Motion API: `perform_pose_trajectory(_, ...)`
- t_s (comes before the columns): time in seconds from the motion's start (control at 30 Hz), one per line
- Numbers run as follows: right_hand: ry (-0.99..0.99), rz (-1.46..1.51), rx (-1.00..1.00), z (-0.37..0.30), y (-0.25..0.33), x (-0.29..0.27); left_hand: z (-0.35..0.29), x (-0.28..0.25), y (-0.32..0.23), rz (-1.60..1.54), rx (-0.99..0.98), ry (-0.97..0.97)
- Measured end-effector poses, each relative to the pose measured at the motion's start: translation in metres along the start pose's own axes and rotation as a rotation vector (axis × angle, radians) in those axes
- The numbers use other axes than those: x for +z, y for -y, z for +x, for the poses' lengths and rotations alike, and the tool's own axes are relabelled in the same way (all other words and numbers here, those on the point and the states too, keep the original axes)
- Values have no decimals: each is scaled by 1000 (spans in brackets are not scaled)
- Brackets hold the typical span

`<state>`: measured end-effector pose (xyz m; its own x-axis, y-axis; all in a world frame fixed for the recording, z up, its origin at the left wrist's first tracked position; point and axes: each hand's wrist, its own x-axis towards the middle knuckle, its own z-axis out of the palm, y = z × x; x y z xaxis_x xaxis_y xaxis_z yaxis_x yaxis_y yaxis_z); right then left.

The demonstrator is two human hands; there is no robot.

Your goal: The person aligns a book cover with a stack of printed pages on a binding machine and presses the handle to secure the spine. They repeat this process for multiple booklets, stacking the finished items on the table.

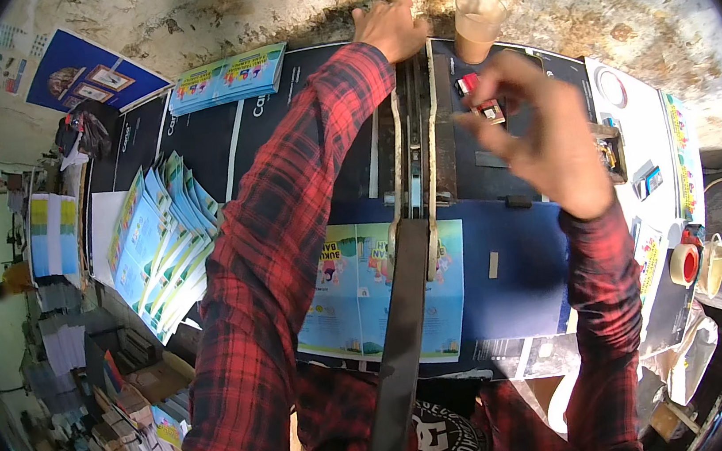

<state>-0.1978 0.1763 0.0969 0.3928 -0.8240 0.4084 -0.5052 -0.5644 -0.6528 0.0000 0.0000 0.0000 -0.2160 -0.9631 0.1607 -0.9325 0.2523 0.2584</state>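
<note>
A long-reach stapler (397, 346) lies lengthwise on the table, its dark arm pointing toward me. At its far end, by the wall, my left hand (392, 30) is closed with curled fingers; its grip on the stapler is partly hidden. An unfolded blue booklet sheet (342, 294) lies beneath the stapler arm. My right hand (546, 129) is raised over the right side, slightly blurred, thumb and fingers curved apart with no object visible in them. Below its fingertips are a small red-and-white box (468, 84) and another small red box (491, 112).
Fanned blue booklets (163, 248) lie at the left, and a booklet stack (228, 78) sits at the back. A plastic cup (479, 27) with brown drink stands near the wall. Tape rolls (684, 264) and a small wooden tray (609, 151) are at the right.
</note>
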Motion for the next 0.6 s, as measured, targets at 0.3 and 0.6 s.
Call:
perform_pose_trajectory(0.3,-222,135,266,-68,22,-69,-89,-26,-39,-103,-10,14)
perform_pose_trajectory(0.6,-197,222,371,-156,36,9,-106,-34,-13,-287,-231,246)
